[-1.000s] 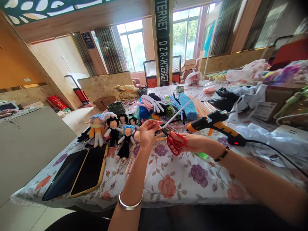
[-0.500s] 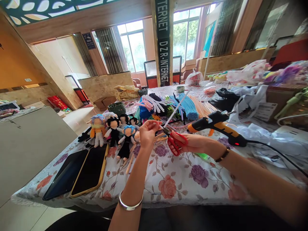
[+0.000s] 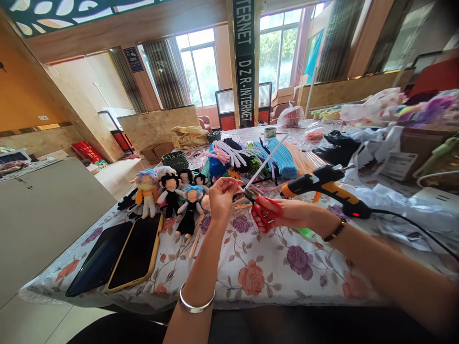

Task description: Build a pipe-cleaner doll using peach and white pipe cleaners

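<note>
My left hand (image 3: 220,198) is closed in a pinch on a white pipe cleaner (image 3: 266,163), whose long end slants up to the right over the heap of stems. In my right hand (image 3: 289,212) is a pair of red-handled scissors (image 3: 260,220), fingers wrapped through the loops. Their dark blades are at the pipe cleaner, just right of my left fingertips; whether they have cut through it is too small to tell. Left of my left hand lies a group of small dolls made of fuzzy stems, including a blue-haired doll (image 3: 191,210) in black.
Two phones lie at the left, one in a yellow case (image 3: 157,253). A black and orange glue gun (image 3: 324,184) with a cord rests beyond my right wrist. Bundled blue pipe cleaners (image 3: 283,160) lie behind the hands. At right are white ribbons (image 3: 390,210) and a black bag (image 3: 337,147).
The view has shifted slightly. Both hands keep nearly the same pose, with the scissors still at the white pipe cleaner.
</note>
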The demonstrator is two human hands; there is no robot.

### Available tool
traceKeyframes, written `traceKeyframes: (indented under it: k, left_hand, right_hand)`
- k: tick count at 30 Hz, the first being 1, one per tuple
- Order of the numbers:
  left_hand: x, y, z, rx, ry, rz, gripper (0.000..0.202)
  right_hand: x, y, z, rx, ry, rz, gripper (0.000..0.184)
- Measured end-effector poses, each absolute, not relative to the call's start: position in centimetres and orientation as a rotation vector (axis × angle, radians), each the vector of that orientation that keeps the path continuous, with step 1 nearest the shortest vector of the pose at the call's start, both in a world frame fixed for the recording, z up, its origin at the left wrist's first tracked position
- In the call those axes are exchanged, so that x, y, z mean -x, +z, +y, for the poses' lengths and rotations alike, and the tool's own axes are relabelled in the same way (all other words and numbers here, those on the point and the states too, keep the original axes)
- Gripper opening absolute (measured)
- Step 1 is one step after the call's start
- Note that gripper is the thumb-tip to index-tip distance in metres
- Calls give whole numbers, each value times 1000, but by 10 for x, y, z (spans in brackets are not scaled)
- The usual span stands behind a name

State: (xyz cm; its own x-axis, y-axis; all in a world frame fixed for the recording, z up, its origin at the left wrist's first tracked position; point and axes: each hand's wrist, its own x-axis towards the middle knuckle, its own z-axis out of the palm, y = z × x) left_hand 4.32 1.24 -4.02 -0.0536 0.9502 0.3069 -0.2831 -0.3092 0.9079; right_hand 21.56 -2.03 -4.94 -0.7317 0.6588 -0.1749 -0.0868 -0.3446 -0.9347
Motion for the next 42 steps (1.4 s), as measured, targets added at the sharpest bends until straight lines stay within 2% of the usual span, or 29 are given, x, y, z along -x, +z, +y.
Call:
traceKeyframes:
  k: [12,25,42]
  left_hand:
    - [-44,-45,16,-1218,1563,818,16]
    - [-41,-44,16,-1206,1556,799,28]
    - [-43,-43,16,-1222,1555,818,21]
  right_hand:
    - [-215,-56,-16,725,2119,-1377,44]
    - [-212,-55,-17,735,2071,-1418,46]
    - [-211,-52,-19,878,2014,-1410,47]
